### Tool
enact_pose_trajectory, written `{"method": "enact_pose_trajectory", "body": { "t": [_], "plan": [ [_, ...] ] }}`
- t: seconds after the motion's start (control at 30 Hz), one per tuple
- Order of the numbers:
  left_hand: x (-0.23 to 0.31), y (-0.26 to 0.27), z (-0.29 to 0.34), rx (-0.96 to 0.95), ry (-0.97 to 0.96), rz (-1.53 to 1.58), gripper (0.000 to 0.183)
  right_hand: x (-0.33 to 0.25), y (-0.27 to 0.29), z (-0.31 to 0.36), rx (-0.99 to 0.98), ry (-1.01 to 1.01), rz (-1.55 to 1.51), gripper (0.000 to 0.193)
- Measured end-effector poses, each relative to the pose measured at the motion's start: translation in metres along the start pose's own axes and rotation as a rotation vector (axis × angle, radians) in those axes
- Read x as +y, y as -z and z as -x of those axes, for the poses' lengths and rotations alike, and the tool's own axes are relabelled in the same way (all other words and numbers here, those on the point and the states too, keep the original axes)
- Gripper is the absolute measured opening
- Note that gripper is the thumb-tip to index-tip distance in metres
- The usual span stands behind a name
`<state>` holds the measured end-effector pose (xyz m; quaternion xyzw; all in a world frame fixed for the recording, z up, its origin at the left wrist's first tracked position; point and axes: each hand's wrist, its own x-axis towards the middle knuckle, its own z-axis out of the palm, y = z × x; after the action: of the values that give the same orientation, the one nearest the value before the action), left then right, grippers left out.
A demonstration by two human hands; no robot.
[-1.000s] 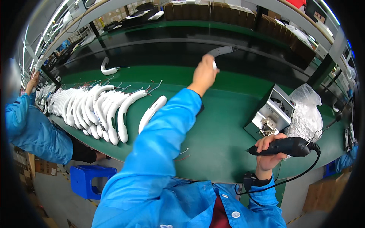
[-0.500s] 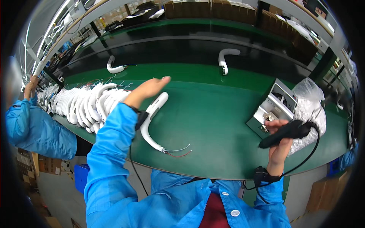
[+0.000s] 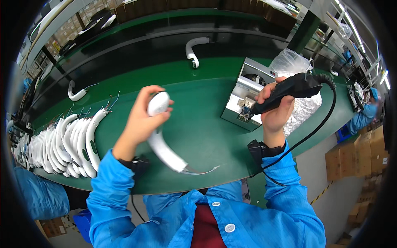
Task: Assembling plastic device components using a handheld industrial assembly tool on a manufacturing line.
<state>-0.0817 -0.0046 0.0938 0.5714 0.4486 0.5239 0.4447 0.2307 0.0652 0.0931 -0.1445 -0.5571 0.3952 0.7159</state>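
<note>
My left hand (image 3: 142,120) grips a curved white plastic part (image 3: 161,140) near its rounded top end; thin wires trail from its lower end over the green bench (image 3: 206,124). My right hand (image 3: 275,109) holds a black corded electric screwdriver (image 3: 289,93), tip pointing down-left toward a small grey box with compartments (image 3: 246,101). The two hands are apart, the white part left of the box.
A row of several like white curved parts (image 3: 66,144) lies at the bench's left. Two more white parts (image 3: 194,49) (image 3: 76,93) sit on the dark conveyor behind. A clear plastic bag (image 3: 295,66) lies right of the box. Another person's blue sleeve (image 3: 37,196) is at lower left.
My left hand left a white part on the far conveyor, came back and picked up another white part from the bench. My right hand raised the screwdriver toward the grey box.
</note>
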Motion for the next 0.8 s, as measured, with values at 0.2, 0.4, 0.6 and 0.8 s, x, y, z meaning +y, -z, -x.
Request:
{"method": "enact_pose_trajectory", "body": {
  "t": [0.2,0.4,0.6,0.8],
  "plan": [
    [-0.009,-0.072,-0.029,0.085,-0.143,-0.070,0.039,0.011,-0.011,-0.004,-0.056,-0.142,0.159,0.049],
    [-0.023,-0.086,-0.040,0.101,-0.286,-0.121,0.041,0.017,-0.017,0.024,-0.059,-0.310,0.045,0.056],
    [-0.023,-0.079,-0.037,0.103,-0.275,-0.108,0.049,0.032,-0.059,0.067,-0.013,-0.298,-0.225,0.080],
    [-0.032,-0.072,-0.032,0.127,-0.315,-0.048,0.049,0.046,-0.080,0.077,-0.057,-0.323,-0.252,0.080]
  ]
}}
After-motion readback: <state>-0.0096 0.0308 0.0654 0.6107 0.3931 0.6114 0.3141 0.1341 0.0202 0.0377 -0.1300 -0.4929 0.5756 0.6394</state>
